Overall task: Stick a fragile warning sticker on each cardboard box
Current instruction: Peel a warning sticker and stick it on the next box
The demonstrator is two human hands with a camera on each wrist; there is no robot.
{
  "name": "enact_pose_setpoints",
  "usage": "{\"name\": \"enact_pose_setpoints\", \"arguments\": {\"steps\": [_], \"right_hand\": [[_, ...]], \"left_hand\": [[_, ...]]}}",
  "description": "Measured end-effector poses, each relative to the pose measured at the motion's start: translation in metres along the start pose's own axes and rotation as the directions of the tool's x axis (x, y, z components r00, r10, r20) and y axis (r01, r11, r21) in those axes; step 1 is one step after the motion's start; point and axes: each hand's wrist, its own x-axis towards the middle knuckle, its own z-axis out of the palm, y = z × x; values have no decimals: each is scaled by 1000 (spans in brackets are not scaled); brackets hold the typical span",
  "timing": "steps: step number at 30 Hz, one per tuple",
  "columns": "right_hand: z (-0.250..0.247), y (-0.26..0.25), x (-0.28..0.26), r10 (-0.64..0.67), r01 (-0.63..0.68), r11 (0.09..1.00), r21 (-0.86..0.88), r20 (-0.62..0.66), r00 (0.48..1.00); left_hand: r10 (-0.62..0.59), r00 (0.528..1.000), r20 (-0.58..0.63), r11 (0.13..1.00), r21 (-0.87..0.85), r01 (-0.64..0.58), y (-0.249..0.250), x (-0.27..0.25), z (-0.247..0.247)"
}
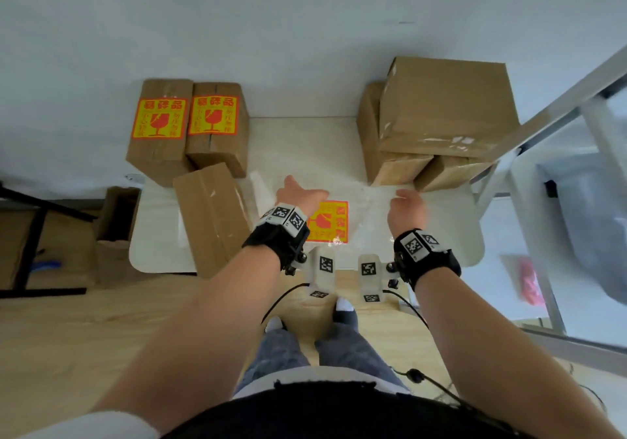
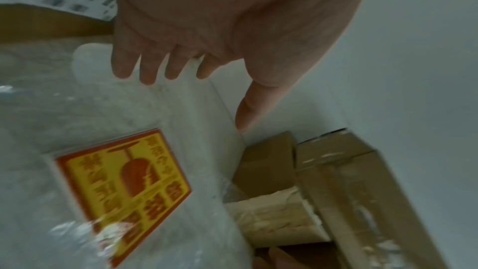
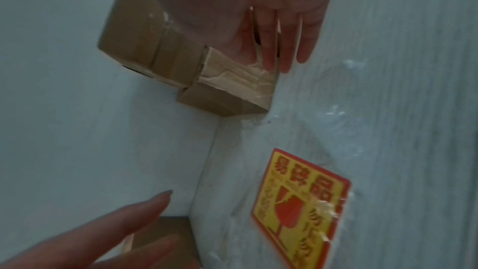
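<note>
Both open hands, left (image 1: 298, 194) and right (image 1: 407, 209), hover over sticker (image 1: 330, 221), its long axis pointing away.

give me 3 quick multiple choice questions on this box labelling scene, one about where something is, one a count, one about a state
1. Where does the loose fragile sticker lie?
A. on the table between the two hands
B. on the floor
C. on the stacked boxes on the right

2. How many cardboard boxes already carry a sticker?
A. none
B. two
C. four

3. What is the left hand doing?
A. gripping a box
B. making a fist
C. reaching with fingers spread, holding nothing

Answers: 1 A, it sits under clear plastic between the left hand and the right hand. 2 B, the box and its neighbour at the back left. 3 C, the wrist view shows straight fingers.
</note>
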Motion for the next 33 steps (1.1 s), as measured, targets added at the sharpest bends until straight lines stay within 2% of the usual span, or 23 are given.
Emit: {"name": "enact_pose_setpoints", "arguments": {"steps": [2,5,8,12,18,20,25,28,33], "right_hand": [[5,16,7,29,-26,999,-28,117,993],[20,32,11,35,-43,999,15,342,939],[40,42,17,35,-7,998,-66,435,900],[47,36,20,75,-16,991,-135,447,891],[59,28,28,128,-66,988,-140,491,862],[62,27,28,126,-63,988,-141,502,856],[61,25,28,76,-16,991,-134,459,885],[62,22,23,46,12,991,-134,423,905],[55,21,24,92,-57,993,-101,395,914]], "left_hand": [[-104,994,-43,992,73,107,-9,8,19],[-220,972,-79,966,123,228,-23,19,38],[-274,958,-81,947,148,283,-32,27,49],[-264,957,-122,941,184,283,-35,38,57],[-286,949,-133,939,158,305,-43,51,65],[-248,958,-146,943,190,273,-45,51,68],[-201,971,-128,943,243,228,-51,52,65],[-224,964,-146,951,182,249,-53,51,62],[-259,957,-134,962,49,267,-58,48,55]]}}
